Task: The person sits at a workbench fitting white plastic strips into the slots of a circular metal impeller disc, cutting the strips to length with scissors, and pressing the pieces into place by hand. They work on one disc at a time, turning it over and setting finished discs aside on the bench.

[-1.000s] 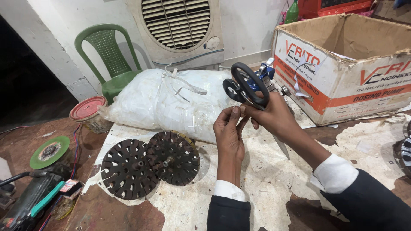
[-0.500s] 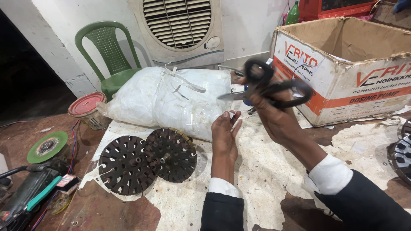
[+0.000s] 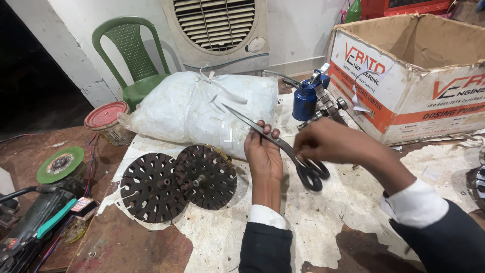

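Across the paint-flecked workbench (image 3: 353, 222) we held the scissors (image 3: 283, 146), left hand (image 3: 263, 154) curled under the blades, right hand (image 3: 331, 144) pinching the pivot above the black handles; seemingly re-gripping, fingers needed threading into loops next.

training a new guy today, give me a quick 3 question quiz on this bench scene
1. True or false: the scissors are held by both hands, the right hand at the black handles and the left hand under the blades.
2. What lies on the table just left of the left hand?
A. two dark round slotted discs
B. a hammer
C. a glass bottle
3. What colour is the plastic chair behind the white sack?

Key: 1 true; 2 A; 3 green.
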A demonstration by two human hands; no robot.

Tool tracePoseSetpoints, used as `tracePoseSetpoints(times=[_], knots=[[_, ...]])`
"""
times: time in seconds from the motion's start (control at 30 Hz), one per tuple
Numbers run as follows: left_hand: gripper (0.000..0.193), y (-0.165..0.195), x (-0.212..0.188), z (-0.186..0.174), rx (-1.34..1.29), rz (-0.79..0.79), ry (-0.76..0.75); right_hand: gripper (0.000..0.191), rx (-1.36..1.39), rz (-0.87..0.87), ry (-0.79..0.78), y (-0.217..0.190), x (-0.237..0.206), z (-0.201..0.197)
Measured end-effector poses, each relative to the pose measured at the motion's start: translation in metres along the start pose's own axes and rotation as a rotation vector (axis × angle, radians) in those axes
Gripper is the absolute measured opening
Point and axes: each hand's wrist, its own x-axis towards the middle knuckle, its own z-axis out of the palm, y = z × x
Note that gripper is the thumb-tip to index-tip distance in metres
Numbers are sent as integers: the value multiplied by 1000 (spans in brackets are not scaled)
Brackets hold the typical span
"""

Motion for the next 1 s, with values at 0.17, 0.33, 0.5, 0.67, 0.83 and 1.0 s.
tracePoseSetpoints(times=[0.17,0.33,0.5,0.67,0.83,1.0], knots=[[5,12,-9,28,52,149,-45,44,-102,140,-22,0,5,21],[13,15,-15,36,137,144,-69,56,46,-66,107,28,28,43],[17,9,-16,28,173,170,-18,84,113,-139,207,48,42,65],[22,11,-13,21,159,140,-56,90,50,-323,179,70,44,62],[21,11,-13,25,224,96,-67,78,440,-246,-35,83,39,47],[20,14,-12,30,274,114,-56,49,21,-232,228,54,43,59]])
